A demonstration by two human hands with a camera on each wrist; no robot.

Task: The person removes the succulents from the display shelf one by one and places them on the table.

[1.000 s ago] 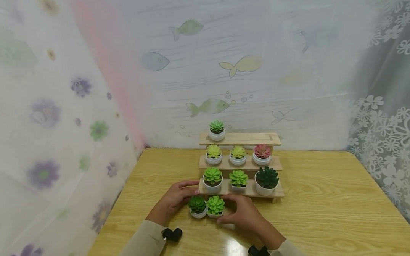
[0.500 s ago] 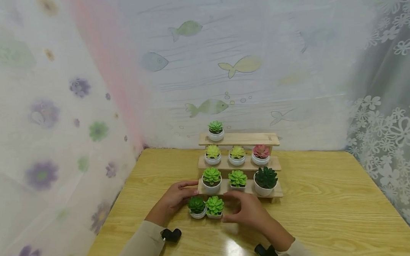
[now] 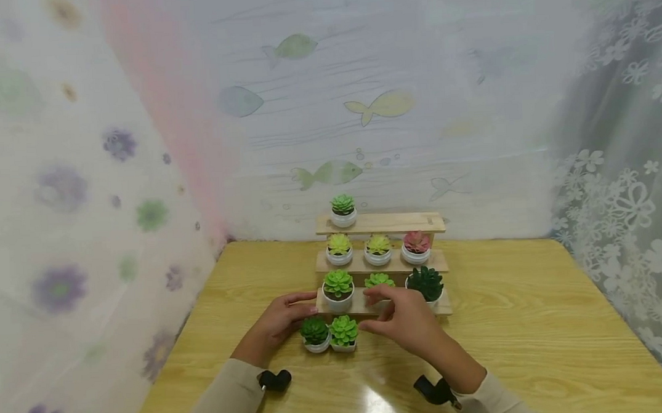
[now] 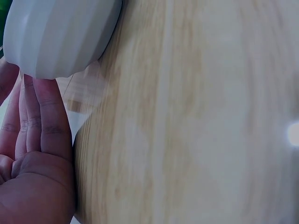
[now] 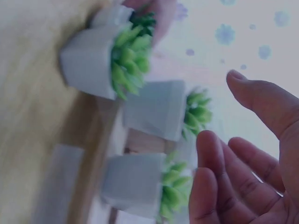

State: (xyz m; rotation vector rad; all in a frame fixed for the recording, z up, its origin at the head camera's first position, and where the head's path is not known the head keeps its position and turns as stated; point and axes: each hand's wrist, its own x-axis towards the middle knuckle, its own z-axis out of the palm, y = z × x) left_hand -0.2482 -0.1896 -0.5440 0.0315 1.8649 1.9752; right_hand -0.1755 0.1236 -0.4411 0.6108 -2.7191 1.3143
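Two small potted succulents stand on the table before a three-tier wooden plant stand [image 3: 387, 222]: a dark green one [image 3: 314, 331] and, right beside it, a bright green one [image 3: 344, 331] in a square white pot. My left hand [image 3: 277, 323] lies at the left end of the bottom tier, beside the dark green plant. Seen from the left wrist, its straight fingers reach behind a ribbed white pot [image 4: 60, 37]. My right hand [image 3: 410, 320] is in the air at the bottom tier's front, fingers spread and holding nothing. It partly covers the middle succulent [image 3: 378, 281].
The bottom tier also carries a light green succulent [image 3: 337, 285] and a large dark green one [image 3: 425, 282]. Two yellow-green plants and a red one [image 3: 416, 243] fill the middle tier; a green one [image 3: 343, 207] tops the stand. Printed curtains surround the wooden table [image 3: 512, 297].
My right hand has drawn away from the bright green succulent in front, moving right and up toward the bottom tier. The left hand stays where it was, and the view has shifted slightly.
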